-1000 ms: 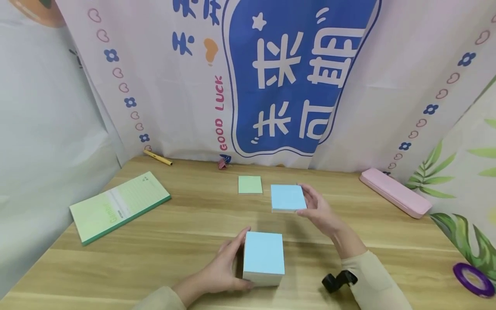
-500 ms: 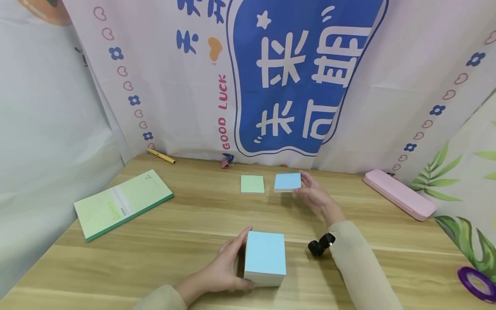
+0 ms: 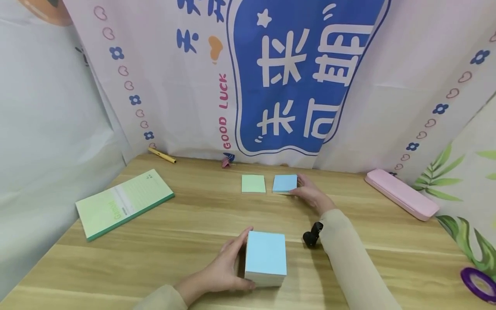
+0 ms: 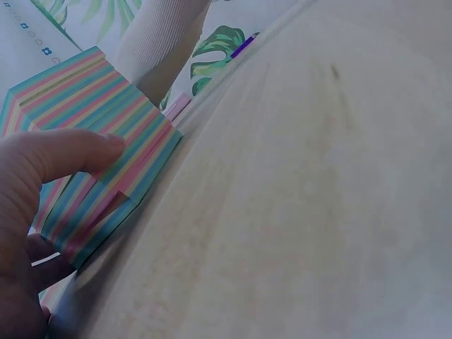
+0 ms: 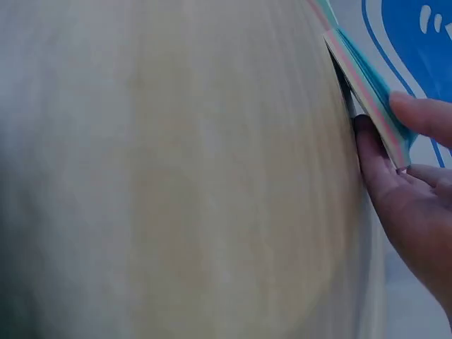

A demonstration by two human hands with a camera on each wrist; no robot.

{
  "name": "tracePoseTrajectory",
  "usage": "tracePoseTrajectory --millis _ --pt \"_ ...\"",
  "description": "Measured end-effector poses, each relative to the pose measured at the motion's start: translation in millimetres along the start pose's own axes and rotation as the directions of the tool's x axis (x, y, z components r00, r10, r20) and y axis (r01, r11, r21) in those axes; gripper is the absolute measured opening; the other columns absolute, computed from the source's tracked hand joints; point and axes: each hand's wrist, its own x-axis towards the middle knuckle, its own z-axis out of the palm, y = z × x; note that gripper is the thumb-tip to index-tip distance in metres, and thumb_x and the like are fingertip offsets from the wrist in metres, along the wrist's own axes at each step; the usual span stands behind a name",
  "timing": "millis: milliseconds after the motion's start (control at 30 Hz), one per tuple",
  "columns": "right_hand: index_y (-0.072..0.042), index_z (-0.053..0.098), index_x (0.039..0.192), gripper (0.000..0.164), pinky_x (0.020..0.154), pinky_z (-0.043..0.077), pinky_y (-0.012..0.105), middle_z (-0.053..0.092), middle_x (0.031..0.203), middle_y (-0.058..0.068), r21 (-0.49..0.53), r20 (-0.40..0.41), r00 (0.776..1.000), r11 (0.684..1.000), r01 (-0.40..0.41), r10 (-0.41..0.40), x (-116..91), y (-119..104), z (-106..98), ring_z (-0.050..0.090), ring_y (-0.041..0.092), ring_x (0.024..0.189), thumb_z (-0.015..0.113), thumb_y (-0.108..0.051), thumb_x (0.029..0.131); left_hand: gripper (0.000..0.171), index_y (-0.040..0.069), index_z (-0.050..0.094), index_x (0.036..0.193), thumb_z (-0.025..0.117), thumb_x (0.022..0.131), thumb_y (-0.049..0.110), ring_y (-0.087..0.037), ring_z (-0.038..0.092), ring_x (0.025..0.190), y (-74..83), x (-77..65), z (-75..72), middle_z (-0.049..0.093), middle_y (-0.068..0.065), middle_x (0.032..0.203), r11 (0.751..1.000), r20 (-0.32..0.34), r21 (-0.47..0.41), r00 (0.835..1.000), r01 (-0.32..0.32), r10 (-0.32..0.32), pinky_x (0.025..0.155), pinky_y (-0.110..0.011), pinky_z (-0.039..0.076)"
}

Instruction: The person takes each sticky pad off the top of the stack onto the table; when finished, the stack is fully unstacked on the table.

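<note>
Right hand (image 3: 312, 196) pinches the pad (image 3: 284, 183), maybe tipped — put-down time, so lay flat, let go. Left hand (image 3: 222, 272) grips the stack (image 3: 266, 253).

Striped blue-topped block (image 3: 265, 254); thin blue pad (image 3: 284, 183) beyond.

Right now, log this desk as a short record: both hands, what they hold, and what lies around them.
Left hand: grips the block
Block: thick, blue on top, striped sides
Right hand: holds the blue pad by its right side
Green pad: left of the blue pad, apart from it
Left side: notebook, yellow pen
Right side: pink case, purple ring
Surface: wooden desk
</note>
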Motion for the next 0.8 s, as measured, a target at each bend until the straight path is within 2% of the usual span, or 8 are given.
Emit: tracePoseTrajectory --millis 100,200,500,600,800 --pt "-0.002 0.009 0.138 0.079 0.100 0.012 0.041 0.011 0.141 0.015 -0.183 -0.042 0.999 0.983 0.010 -0.018 2 -5 1 0.006 0.028 0.127 0.060 -0.003 0.077 0.108 0.026 0.006 0.138 0.077 0.058 0.035 -0.016 0.036 0.110 0.6 0.9 -0.8 0.042 0.006 0.121 1.000 -0.004 0.004 1.000 0.003 -0.003 0.096 -0.051 0.006" --pt "-0.002 0.014 0.137 0.076 0.099 0.014 0.042 0.015 0.140 0.014 -0.248 -0.060 0.998 0.969 -0.003 -0.012 0 -10 2 0.009 0.029 0.126 0.061 -0.006 0.077 0.108 0.026 0.006 0.138 0.077 0.058 0.035 -0.016 0.036 0.111 1.3 0.9 -1.0 0.042 0.006 0.121 1.000 -0.001 0.006 1.000 0.007 -0.007 0.096 -0.051 0.006" --pt "-0.001 0.009 0.137 0.077 0.096 0.023 0.041 0.017 0.137 0.022 -0.130 0.026 1.000 0.992 -0.006 0.009 -23 -18 3 0.018 0.032 0.124 0.060 -0.006 0.079 0.110 0.025 0.005 0.139 0.078 0.056 0.035 -0.017 0.036 0.111 0.5 0.0 0.7 0.043 0.006 0.120 1.000 -0.008 0.007 1.000 0.005 -0.005 0.096 -0.051 0.006" --pt "-0.001 0.009 0.137 0.077 0.096 0.023 0.043 0.018 0.136 0.024 -0.128 0.045 0.999 0.991 0.030 -0.025 -35 -19 2 0.021 0.034 0.122 0.060 -0.008 0.079 0.111 0.025 0.006 0.139 0.078 0.056 0.035 -0.017 0.035 0.111 0.6 -0.2 1.3 0.043 0.006 0.120 1.000 -0.013 0.011 1.000 0.007 -0.007 0.096 -0.050 0.007" --pt "-0.003 0.014 0.137 0.074 0.094 0.026 0.045 0.022 0.135 0.023 -0.069 0.084 0.984 0.984 0.164 -0.158 -64 -28 7 0.026 0.038 0.119 0.061 -0.007 0.079 0.111 0.026 0.006 0.139 0.078 0.055 0.036 -0.021 0.033 0.113 1.7 0.1 0.6 0.042 0.005 0.122 1.000 -0.010 -0.008 1.000 0.028 -0.028 0.096 -0.050 0.005"
